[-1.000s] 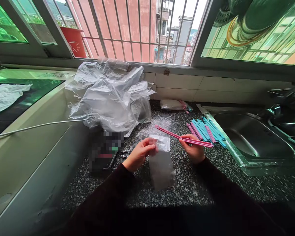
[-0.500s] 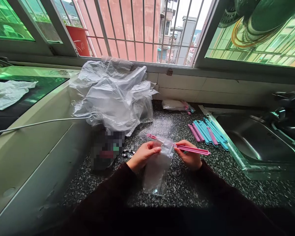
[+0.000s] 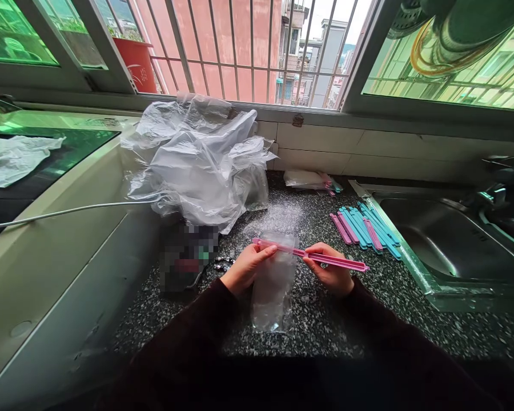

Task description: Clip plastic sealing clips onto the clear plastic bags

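Observation:
A long pink bag-sealing clip [image 3: 342, 262], unfolded nearly straight, runs across the upper part of a clear plastic bag [image 3: 273, 297]. One arm of the clip lies against the bag near its top edge; the other sticks out to the right. My left hand [image 3: 245, 268] is closed, its thumb pressing the clip and bag together near the clip's left end. With fingers pinched, my right hand [image 3: 329, 271] grips the clip close to its middle joint. The bag hangs below the clip, over the speckled counter [image 3: 312, 331]. Whitish contents seem to show through it.
White powder [image 3: 282, 214] is scattered beyond my hands. Blue and pink clips [image 3: 364, 228] lie beside the steel sink [image 3: 449, 240]. A filled bag [image 3: 304, 180] rests by the wall. Crumpled plastic bags [image 3: 201, 165] and a blurred dark object [image 3: 186, 262] are at left.
The clip has straightened across the bag, and its left arm now shows more fully. My left thumb has come onto the clip. The bag's top now stands up above it.

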`<state>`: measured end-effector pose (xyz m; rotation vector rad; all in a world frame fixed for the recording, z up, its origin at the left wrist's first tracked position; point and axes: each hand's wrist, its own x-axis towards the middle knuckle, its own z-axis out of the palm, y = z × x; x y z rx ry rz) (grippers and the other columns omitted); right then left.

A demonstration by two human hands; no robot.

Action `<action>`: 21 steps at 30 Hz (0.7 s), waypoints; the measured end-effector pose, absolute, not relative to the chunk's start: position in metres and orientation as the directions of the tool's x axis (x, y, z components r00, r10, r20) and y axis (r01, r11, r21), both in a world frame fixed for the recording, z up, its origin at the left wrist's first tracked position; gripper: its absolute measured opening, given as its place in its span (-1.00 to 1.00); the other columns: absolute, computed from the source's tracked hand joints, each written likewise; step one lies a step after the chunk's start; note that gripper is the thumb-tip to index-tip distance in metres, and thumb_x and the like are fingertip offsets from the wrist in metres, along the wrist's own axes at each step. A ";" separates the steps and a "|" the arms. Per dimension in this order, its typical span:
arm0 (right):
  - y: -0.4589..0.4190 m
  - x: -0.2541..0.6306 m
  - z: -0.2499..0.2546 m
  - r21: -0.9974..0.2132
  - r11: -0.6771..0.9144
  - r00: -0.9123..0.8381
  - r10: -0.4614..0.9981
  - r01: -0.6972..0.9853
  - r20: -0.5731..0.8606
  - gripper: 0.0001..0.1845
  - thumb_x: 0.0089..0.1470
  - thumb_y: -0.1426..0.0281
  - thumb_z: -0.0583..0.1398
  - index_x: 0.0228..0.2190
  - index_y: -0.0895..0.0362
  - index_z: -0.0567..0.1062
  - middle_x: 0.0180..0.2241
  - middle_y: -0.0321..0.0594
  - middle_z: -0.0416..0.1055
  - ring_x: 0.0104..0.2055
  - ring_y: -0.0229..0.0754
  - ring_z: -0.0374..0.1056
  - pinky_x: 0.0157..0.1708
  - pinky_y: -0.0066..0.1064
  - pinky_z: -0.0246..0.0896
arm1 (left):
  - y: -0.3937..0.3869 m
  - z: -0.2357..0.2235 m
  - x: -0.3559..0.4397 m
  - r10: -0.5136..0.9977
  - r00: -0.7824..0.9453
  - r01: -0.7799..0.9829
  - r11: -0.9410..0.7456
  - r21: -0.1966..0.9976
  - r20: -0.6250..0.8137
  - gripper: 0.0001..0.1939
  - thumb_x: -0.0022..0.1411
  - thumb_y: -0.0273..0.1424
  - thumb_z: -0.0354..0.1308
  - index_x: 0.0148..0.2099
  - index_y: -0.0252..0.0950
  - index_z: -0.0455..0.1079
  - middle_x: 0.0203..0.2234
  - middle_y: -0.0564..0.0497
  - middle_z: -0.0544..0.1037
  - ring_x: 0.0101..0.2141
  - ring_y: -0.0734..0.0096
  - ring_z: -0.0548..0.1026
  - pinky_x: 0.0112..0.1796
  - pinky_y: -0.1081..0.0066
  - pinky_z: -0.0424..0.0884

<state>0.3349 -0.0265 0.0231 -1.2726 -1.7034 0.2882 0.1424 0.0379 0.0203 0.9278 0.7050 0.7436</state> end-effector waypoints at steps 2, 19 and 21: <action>-0.027 0.335 0.024 -0.661 0.429 -0.007 0.842 0.616 0.539 -0.91 0.02 0.34 0.17 -0.42 0.11 0.41 -0.49 -0.24 0.41 -0.47 -0.24 0.35 -0.46 -0.40 0.29 | 0.037 0.022 0.142 0.812 0.554 -0.266 0.380 0.886 -0.182 -0.69 -0.12 -0.23 0.30 -0.54 -0.41 0.37 -0.68 0.12 0.27 -0.61 0.61 0.15 -0.55 0.53 0.02; -0.026 0.334 0.021 -0.729 0.429 -0.019 0.868 0.533 0.496 -0.89 0.01 0.32 0.19 -0.38 0.10 0.40 -0.47 -0.24 0.41 -0.46 -0.24 0.34 -0.46 -0.41 0.31 | 0.037 0.022 0.143 0.805 0.541 -0.306 0.457 0.836 -0.242 -0.74 -0.21 -0.34 0.35 -0.58 -0.39 0.36 -0.69 0.13 0.31 -0.63 0.63 0.18 -0.56 0.53 0.00; -0.027 0.334 0.019 -0.746 0.455 0.011 0.851 0.487 0.526 -0.86 -0.01 0.34 0.21 -0.34 0.09 0.40 -0.43 -0.24 0.41 -0.42 -0.23 0.36 -0.42 -0.40 0.33 | 0.037 0.023 0.143 0.800 0.539 -0.300 0.475 0.827 -0.264 -0.74 -0.22 -0.35 0.36 -0.58 -0.39 0.36 -0.70 0.14 0.30 -0.64 0.64 0.17 -0.57 0.53 -0.02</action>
